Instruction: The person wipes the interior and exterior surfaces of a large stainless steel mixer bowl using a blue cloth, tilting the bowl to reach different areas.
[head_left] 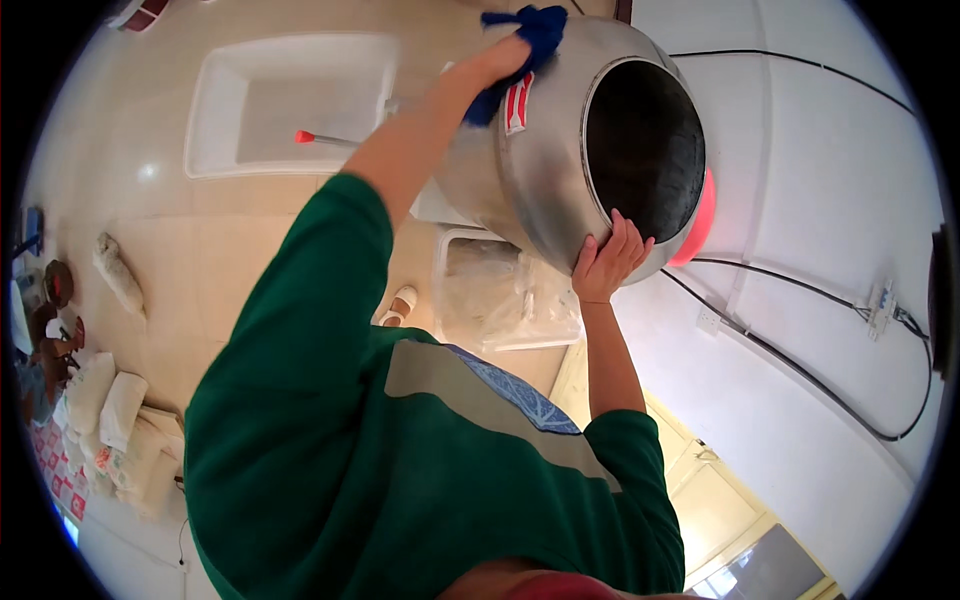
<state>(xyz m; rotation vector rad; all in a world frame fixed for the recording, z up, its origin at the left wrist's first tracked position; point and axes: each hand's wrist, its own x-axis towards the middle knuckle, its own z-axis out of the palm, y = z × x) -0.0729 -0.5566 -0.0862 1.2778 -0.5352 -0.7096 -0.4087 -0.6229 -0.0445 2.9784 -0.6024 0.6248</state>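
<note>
A large rounded stainless-steel drum (pixel 545 170) stands tilted ahead of me, its wide round mouth (pixel 645 150) dark inside. My left hand (pixel 507 58) presses a dark blue cloth (pixel 540 32) against the drum's upper left side, close to a red and white label (pixel 517 103). The cloth hides part of its fingers. At the lower edge of the mouth, my right hand (pixel 608 260) grips the rim, with the fingertips bent over it and the thumb on the outer steel.
Left of the drum lie a white plastic tub (pixel 215 110) and a red-tipped lever (pixel 305 137). Below it is a bin with clear plastic bags (pixel 500 290). Black cables (pixel 790 275) run along the white wall to a switch box (pixel 881 308). Sacks (pixel 125 410) are piled far left.
</note>
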